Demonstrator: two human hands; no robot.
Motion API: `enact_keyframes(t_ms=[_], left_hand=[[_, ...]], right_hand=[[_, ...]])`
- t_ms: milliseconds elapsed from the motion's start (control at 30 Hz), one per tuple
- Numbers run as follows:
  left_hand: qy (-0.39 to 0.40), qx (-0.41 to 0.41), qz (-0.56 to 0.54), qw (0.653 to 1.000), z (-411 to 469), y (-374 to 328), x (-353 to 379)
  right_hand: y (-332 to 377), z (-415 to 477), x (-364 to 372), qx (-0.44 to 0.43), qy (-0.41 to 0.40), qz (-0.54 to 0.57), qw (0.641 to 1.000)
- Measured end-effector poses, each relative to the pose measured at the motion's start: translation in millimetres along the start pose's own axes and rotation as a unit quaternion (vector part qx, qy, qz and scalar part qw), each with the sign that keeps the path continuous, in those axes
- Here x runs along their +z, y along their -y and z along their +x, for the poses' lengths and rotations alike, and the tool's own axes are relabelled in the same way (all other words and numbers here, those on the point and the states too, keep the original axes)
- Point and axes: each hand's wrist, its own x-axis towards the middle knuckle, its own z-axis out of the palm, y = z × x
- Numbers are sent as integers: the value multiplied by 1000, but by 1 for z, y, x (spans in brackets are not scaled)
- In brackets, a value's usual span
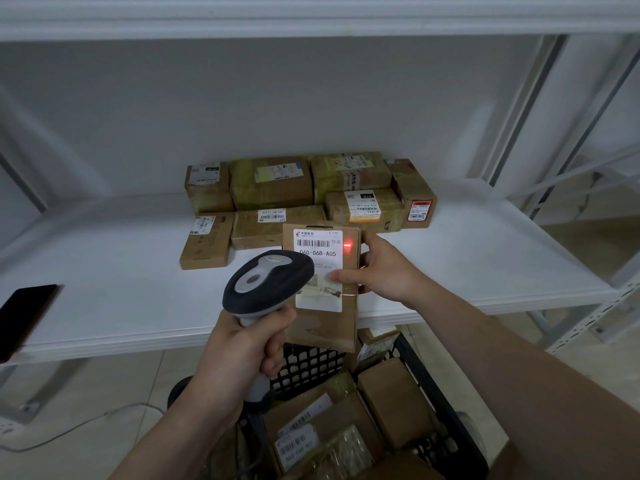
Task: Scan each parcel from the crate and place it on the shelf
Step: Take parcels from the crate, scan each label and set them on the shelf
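Observation:
My right hand (384, 268) holds a flat brown cardboard parcel (323, 323) upright over the front edge of the white shelf (467, 258), thumb pressed on its white label. My left hand (242, 351) grips the handle of a grey and black barcode scanner (266, 282), whose head points at the label. A red laser dot glows on the parcel just right of the barcode. Below, a black mesh crate (436, 403) holds several more brown parcels (394, 400).
Several taped brown parcels (273, 183) lie in two rows at the back middle of the shelf. A black phone (24, 317) rests on the shelf's front left. Grey shelf uprights (526, 109) stand at the right. A cable (69, 427) runs over the tiled floor at the lower left.

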Motion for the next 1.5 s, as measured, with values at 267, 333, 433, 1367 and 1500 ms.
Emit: enact_keyframes(t_ms=[267,333,433,1367,1500], left_hand=[[-10,1,-3,1000,0,1,1],[-9,2,-4,1000,0,1,1],[-8,2,-4,1000,0,1,-1],[-45,-2,-12,999,6,-15,-14],[-51,-7,-33,998,12,-17,-16]], right_hand=[[1,-2,1,4,0,9,1000],[3,-3,1,7,-1,9,1000],[6,-5,2,14,-7,17,1000],[-17,29,11,184,-148,464,854],[-11,60,31,186,-172,495,832]])
